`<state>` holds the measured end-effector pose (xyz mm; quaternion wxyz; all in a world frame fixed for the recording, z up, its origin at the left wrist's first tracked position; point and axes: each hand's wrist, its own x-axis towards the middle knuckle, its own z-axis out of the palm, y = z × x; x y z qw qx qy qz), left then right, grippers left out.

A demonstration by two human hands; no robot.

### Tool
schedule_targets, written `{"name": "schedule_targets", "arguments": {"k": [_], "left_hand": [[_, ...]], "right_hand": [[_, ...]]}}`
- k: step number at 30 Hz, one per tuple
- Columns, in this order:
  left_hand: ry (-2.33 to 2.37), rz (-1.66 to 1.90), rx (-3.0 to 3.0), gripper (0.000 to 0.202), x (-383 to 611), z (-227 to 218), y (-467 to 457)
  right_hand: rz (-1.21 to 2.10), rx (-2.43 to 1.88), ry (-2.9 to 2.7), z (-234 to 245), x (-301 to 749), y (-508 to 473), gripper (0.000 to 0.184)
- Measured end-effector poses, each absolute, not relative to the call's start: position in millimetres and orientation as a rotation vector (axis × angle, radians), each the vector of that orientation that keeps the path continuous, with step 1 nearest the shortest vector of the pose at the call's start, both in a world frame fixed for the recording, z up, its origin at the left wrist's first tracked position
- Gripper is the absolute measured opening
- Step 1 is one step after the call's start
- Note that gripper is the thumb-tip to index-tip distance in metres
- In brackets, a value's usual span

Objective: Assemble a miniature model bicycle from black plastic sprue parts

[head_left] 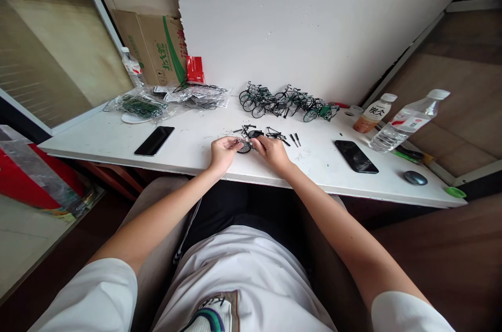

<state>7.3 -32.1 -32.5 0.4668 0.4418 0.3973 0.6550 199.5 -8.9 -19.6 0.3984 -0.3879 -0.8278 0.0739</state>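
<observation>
Near the front edge of the white table, my left hand and my right hand face each other, fingers pinched. Between them is a small dark toy bicycle wheel, with a thin part at its upper edge. The left fingertips grip the piece on its left side. My right thumb and fingers close on its right side; the exact part there is too small to make out. Just behind the hands lie loose black bicycle parts, and two short black sticks rest to the right.
Assembled toy bicycles line the back by the wall. Bagged parts lie at the back left. A phone is on the left, another phone on the right, near a water bottle, a drink bottle and a computer mouse.
</observation>
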Motion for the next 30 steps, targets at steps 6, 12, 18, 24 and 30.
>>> {"name": "schedule_targets", "arguments": {"k": [6, 12, 18, 24, 30], "left_hand": [[0.972, 1.668, 1.105, 0.026, 4.9, -41.1, -24.5], [0.955, 1.701, 1.169, 0.028, 3.3, -48.0, -20.0], [0.967, 1.675, 1.208, 0.027, 3.9, -47.1, -22.1], [0.986, 1.651, 1.249, 0.024, 3.9, -46.6, -21.9], [0.994, 1.684, 1.309, 0.014, 3.9, -45.3, -23.3]], "right_hand": [[0.186, -0.940, -2.219, -17.6, 201.0, -10.6, 0.028], [0.306, -0.924, -2.202, -20.7, 201.7, -7.7, 0.024], [0.146, -1.175, -2.202, -23.2, 199.2, -7.4, 0.034], [0.179, -1.053, -2.193, -20.1, 198.6, -10.6, 0.032], [0.320, -0.785, -2.252, -23.6, 206.1, -4.9, 0.021]]}}
